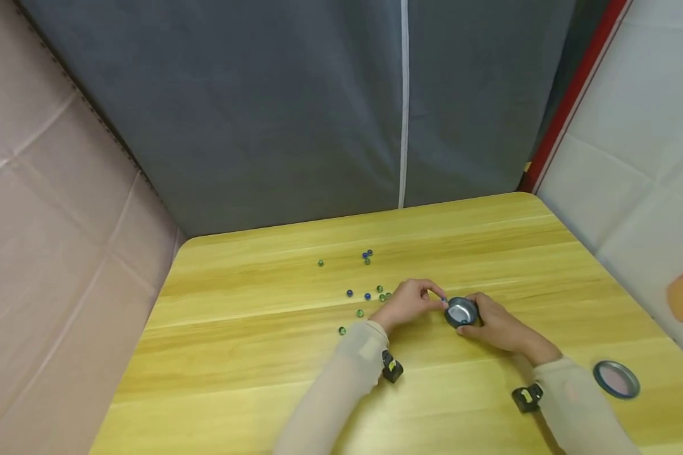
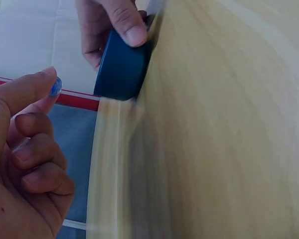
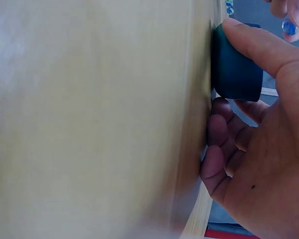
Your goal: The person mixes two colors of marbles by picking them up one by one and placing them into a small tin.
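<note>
Between thumb and index finger, my left hand [image 1: 408, 303] pinches a blue marble [image 2: 56, 86] just left of a small round dark tin [image 1: 461, 312]. My right hand [image 1: 498, 324] grips that tin from its right side, thumb at the near side and fingers around the back. The tin stands on the table, its open top showing a shiny inside; a small dark spot, perhaps a marble, shows near its near edge. In the right wrist view the tin's wall [image 3: 236, 64] is dark teal, and the pinched marble hangs beyond it.
Several green and blue marbles lie scattered left of the hands, among them a blue marble [image 1: 350, 293] and a green marble [image 1: 342, 330]. A round lid with a dark rim [image 1: 617, 380] lies at the right of the wooden table [image 1: 233, 373]. A grey curtain [image 1: 290, 126] hangs behind.
</note>
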`<state>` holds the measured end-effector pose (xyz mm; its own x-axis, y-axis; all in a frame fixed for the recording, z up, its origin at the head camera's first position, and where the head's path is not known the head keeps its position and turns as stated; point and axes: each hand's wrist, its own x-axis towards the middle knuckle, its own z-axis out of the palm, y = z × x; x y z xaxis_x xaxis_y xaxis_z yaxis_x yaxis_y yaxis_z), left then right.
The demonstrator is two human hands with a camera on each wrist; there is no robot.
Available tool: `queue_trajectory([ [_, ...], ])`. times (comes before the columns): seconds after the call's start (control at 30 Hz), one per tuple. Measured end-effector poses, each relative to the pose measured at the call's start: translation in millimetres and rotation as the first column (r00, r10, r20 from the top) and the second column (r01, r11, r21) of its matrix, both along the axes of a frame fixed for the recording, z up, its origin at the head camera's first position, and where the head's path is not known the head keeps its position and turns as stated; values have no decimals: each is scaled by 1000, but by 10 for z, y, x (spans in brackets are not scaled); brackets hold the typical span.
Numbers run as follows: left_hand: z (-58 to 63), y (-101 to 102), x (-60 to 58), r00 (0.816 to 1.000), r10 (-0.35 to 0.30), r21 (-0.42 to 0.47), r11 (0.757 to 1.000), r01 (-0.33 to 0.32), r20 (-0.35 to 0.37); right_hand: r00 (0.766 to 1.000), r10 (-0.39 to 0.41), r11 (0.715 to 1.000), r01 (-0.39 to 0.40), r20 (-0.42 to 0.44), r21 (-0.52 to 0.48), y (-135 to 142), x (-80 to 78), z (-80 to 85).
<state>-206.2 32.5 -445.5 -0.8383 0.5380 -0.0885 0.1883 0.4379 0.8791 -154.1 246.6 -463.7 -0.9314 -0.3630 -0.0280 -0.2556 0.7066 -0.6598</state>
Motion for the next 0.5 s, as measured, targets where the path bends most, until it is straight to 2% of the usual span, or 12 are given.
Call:
queue_trajectory([
  [0.23,-35,108,39,1000,-29,-7,1000,29,-4,1000,1,1000,-1,16,2,8,12,-7],
  [0.5,-70,159,36,998,-50,-66,997,48,-28,1000,3,1000,-3,23,10,7,5,-5],
])
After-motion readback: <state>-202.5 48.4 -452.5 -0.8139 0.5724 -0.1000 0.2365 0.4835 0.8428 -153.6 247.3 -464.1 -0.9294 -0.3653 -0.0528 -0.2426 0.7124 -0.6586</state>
